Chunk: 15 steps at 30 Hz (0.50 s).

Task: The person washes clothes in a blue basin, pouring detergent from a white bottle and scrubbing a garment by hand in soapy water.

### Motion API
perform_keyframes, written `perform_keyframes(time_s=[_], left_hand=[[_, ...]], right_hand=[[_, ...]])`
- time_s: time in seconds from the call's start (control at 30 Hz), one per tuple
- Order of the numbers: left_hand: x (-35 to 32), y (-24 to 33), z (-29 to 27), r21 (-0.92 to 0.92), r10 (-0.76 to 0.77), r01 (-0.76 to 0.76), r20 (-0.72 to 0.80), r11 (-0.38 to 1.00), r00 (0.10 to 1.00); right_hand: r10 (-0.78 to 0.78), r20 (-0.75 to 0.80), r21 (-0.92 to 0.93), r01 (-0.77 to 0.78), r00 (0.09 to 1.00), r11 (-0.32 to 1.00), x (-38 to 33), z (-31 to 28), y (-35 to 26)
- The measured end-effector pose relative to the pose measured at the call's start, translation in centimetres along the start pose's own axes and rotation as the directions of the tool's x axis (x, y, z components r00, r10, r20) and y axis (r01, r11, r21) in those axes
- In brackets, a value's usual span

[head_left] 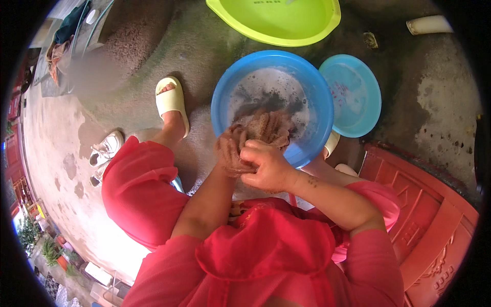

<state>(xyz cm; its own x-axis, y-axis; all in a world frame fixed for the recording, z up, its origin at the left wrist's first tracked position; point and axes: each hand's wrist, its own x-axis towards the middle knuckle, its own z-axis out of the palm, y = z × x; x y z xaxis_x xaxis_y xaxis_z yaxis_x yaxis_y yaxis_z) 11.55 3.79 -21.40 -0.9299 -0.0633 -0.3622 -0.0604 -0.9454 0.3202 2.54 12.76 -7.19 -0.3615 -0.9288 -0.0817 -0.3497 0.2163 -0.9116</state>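
A wet brown cloth [266, 128] is bunched at the near left rim of a blue basin [323, 102] and hangs down into its sudsy grey water [273, 79]. My right hand [268, 166] is closed on a fold of the cloth, thumb on top, just outside the rim. My left forearm [207, 204] runs up to the same bundle. Brown fabric covers my left hand, so its fingers are hidden. The cloth's lower part lies among the foam, and its full shape cannot be made out.
Beyond the blue basin stands a large yellow-green basin [327, 31]. A smaller light-blue basin [358, 115] with water sits to its right. A red panelled board [419, 220] lies at right. My yellow slipper [169, 102] and white shoes [106, 149] are at left. A pale pipe [429, 24] lies far right.
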Motion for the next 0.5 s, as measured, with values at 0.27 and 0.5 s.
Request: perform_keyframes(time_s=[0.27, 0.5], left_hand=[[3.1, 0.3, 0.8, -0.102, -0.043, 0.034, -0.084, 0.994, 0.996], [3.0, 0.7, 5.8, 0.485, -0.081, 0.245, -0.335, 0.840, 0.939]], right_hand=[[0.514, -0.243, -0.529, -0.557, 0.822, 0.640, -0.7, -3.4, 15.1], [0.703, -0.389, 0.077, -0.740, 0.595, 0.668, 0.1, -7.0, 21.4]])
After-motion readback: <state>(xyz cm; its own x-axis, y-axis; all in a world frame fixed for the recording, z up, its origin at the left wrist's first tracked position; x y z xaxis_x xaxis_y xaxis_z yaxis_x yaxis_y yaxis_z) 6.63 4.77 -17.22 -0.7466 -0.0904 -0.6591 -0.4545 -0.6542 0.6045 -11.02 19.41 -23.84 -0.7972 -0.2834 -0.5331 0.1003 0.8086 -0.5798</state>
